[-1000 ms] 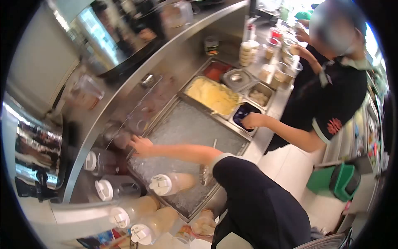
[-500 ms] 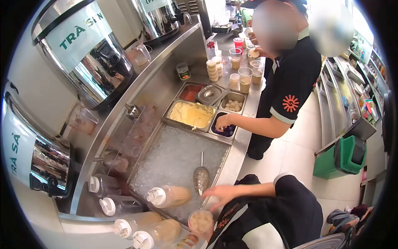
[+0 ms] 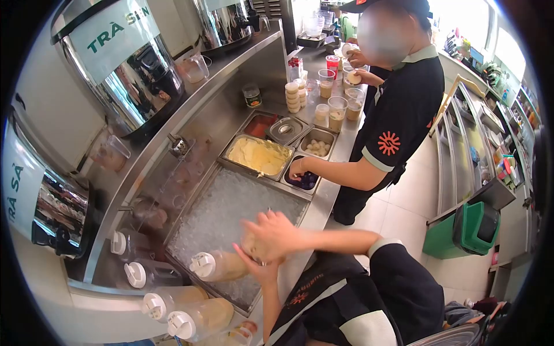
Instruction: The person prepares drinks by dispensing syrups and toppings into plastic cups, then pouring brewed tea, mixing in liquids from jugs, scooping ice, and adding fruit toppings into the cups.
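Over the ice bin [image 3: 216, 196], my left hand [image 3: 265, 270] holds a plastic cup [image 3: 254, 247] with pale contents from below. My right hand [image 3: 276, 232], blurred by motion, covers the cup's top with its fingers bent round it. Just left of the cup, a bottle with a white lid [image 3: 222, 265] lies tilted on the ice. The scoop is mostly hidden behind my right hand. A co-worker's hand [image 3: 297, 168] reaches into a container of dark purple pieces [image 3: 306, 181].
Several white-lidded bottles [image 3: 199, 317] line the lower left. Past the bin are a yellow-filled tray [image 3: 259, 155], a lidded container [image 3: 285, 130] and filled cups [image 3: 337, 112]. Steel dispensers [image 3: 124, 63] stand left. A co-worker [image 3: 398, 109] stands right, near a green bin [image 3: 461, 230].
My right hand went from the bin's far left side back to the cup near me. The cup is now lifted over the ice between both hands. My left hand has come into view.
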### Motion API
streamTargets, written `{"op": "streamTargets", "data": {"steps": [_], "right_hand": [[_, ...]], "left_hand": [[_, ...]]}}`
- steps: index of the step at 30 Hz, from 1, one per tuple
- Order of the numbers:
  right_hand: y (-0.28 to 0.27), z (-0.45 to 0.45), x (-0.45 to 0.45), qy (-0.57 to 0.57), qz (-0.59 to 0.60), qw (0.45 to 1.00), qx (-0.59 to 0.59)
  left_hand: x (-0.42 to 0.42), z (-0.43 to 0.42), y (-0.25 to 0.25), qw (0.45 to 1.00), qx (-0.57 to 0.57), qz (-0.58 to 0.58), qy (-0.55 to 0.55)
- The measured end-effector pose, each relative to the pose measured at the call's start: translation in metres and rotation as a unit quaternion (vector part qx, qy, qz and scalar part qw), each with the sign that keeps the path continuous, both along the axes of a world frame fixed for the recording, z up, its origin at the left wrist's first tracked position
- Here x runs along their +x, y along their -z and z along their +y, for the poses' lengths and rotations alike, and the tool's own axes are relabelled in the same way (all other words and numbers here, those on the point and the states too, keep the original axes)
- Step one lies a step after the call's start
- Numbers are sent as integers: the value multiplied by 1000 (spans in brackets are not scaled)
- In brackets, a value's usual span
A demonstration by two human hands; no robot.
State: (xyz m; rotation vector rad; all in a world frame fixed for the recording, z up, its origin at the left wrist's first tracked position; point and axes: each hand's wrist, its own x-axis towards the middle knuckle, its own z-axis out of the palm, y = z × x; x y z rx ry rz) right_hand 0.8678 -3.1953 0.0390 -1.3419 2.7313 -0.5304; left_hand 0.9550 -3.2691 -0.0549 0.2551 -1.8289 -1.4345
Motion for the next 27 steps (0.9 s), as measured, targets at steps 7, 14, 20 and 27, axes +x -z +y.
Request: {"op": "streamTargets", "data": {"steps": [7,14,20,27], "right_hand": [[-108,1,-145,106,66,991,-57],[-139,12,-322,256,91,962,-27],[-54,42,-458,345,60,936,-20],[36,71,-532,418,35,908,19]], "left_hand": [[-36,-17,3,998,12,-19,-54],[-32,1,52,983,100,-129,-83],[-18,25,90,954,148,-248,-85],[-20,43,90,925,175,-312,-130]]}}
